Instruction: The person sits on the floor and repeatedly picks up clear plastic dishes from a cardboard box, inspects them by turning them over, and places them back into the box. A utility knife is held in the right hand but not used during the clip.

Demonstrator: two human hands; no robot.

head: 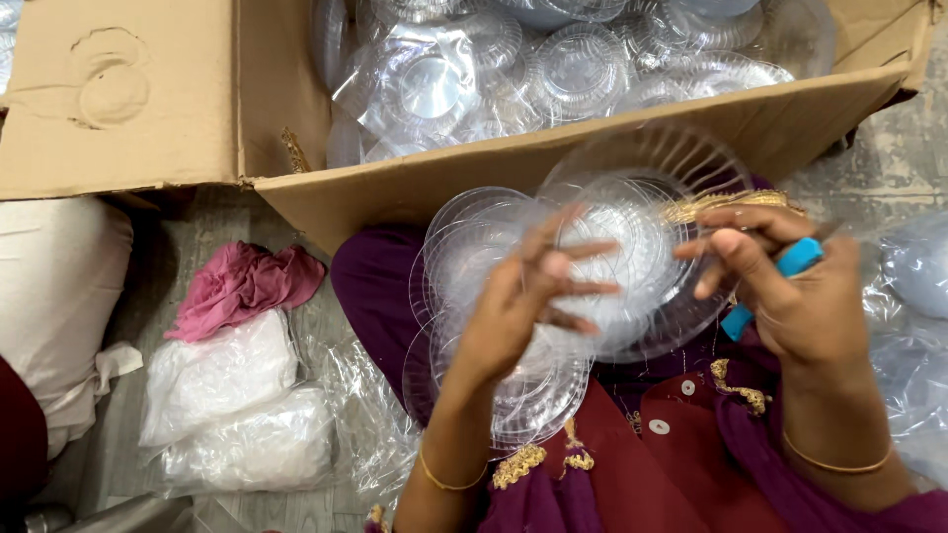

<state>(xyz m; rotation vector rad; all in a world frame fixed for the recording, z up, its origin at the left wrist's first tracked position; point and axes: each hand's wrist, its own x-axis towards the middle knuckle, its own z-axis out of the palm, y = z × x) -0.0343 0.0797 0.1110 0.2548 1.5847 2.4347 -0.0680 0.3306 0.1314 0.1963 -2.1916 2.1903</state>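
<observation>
My left hand [523,296] is raised with its fingers spread on a clear ribbed plastic lid [642,202], held up in front of me. My right hand [780,286] touches the lid's right edge with its fingertips and also grips a blue-handled tool [780,276]. Several more clear round lids [474,247] lie stacked on my lap, over purple and maroon cloth. The open cardboard box [474,173] just beyond my hands is full of the same clear lids [573,64], some in plastic wrap.
A pink cloth [242,286] and white plastic bags [232,405] lie on the floor to the left. A white sack [49,296] sits at the far left. Crumpled clear plastic wrap [913,326] is on the right. The box flap [118,94] folds out to the left.
</observation>
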